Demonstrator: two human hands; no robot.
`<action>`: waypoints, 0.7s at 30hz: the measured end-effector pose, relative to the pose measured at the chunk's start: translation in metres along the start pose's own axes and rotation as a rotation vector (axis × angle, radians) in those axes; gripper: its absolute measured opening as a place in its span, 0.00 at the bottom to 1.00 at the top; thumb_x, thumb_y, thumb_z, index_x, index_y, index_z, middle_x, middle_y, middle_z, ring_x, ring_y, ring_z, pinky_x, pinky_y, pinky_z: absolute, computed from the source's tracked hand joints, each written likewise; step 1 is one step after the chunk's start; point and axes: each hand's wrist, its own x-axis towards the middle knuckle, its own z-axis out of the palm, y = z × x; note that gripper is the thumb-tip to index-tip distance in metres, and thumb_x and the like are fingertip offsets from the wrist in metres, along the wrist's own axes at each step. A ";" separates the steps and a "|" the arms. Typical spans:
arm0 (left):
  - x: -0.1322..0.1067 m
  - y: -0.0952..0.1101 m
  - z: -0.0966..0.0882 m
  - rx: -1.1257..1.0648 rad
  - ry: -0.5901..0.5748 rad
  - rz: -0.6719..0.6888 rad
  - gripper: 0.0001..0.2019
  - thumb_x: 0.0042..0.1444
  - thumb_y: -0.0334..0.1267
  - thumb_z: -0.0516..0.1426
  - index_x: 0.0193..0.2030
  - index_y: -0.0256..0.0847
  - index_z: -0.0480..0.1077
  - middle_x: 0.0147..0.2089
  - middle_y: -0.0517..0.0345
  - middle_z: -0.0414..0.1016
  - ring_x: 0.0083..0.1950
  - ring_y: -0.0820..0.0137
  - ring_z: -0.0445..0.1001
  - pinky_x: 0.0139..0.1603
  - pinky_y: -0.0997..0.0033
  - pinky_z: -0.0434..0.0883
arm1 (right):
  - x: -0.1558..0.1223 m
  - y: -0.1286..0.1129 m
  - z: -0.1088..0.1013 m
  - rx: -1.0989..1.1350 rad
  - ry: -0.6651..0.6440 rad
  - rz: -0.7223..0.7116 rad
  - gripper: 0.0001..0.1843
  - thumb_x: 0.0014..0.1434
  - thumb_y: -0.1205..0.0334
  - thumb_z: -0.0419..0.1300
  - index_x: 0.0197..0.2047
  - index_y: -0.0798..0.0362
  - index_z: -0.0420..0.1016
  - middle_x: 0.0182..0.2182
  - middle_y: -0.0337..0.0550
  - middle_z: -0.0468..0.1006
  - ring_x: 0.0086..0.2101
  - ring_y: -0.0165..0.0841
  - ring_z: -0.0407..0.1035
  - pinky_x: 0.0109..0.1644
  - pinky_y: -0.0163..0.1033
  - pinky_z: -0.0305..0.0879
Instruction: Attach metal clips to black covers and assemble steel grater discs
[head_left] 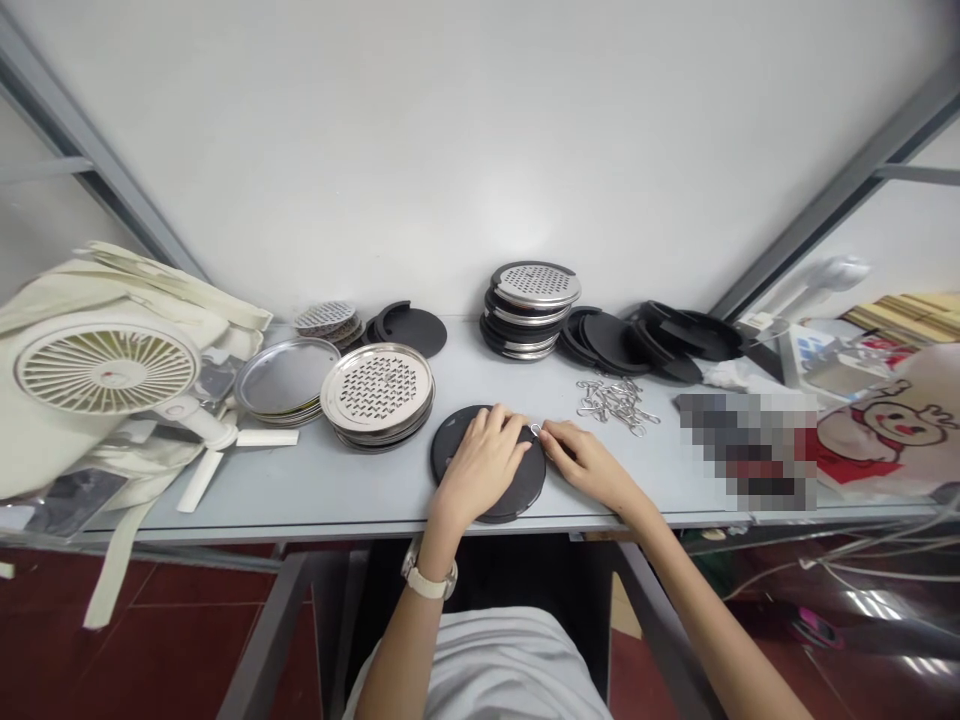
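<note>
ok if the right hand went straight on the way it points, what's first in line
Beyond the small wire piece at its fingers, the right hand would probably meet the left hand first, though depth is unclear and it might brush the black disc.

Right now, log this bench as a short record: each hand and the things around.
Left hand: resting on a black disc
Right hand: pinching a small wire hook at the disc's right edge
Right of disc: loose pile of hooks
Left of disc: stacked perforated metal plates
Behind: stack of black and metal discs
Far left: white fan
</note>
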 end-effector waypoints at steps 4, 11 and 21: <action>0.000 -0.001 0.001 0.006 -0.006 0.013 0.14 0.66 0.38 0.46 0.56 0.45 0.63 0.50 0.53 0.64 0.50 0.63 0.64 0.53 0.60 0.66 | 0.003 0.000 0.000 -0.016 -0.005 -0.025 0.16 0.69 0.59 0.44 0.30 0.50 0.62 0.26 0.39 0.70 0.30 0.35 0.65 0.38 0.38 0.59; 0.001 0.000 0.003 0.024 -0.003 -0.003 0.19 0.66 0.37 0.47 0.63 0.46 0.57 0.51 0.52 0.64 0.51 0.62 0.64 0.54 0.59 0.65 | 0.010 0.003 0.000 -0.013 -0.017 -0.048 0.15 0.69 0.59 0.44 0.37 0.51 0.69 0.30 0.41 0.76 0.32 0.36 0.68 0.41 0.39 0.60; -0.001 0.003 -0.001 -0.018 -0.016 -0.005 0.14 0.65 0.36 0.49 0.57 0.47 0.63 0.49 0.54 0.64 0.50 0.65 0.65 0.54 0.62 0.66 | 0.003 0.008 -0.001 0.054 -0.046 -0.029 0.17 0.68 0.57 0.45 0.33 0.51 0.69 0.28 0.42 0.75 0.32 0.36 0.67 0.41 0.40 0.61</action>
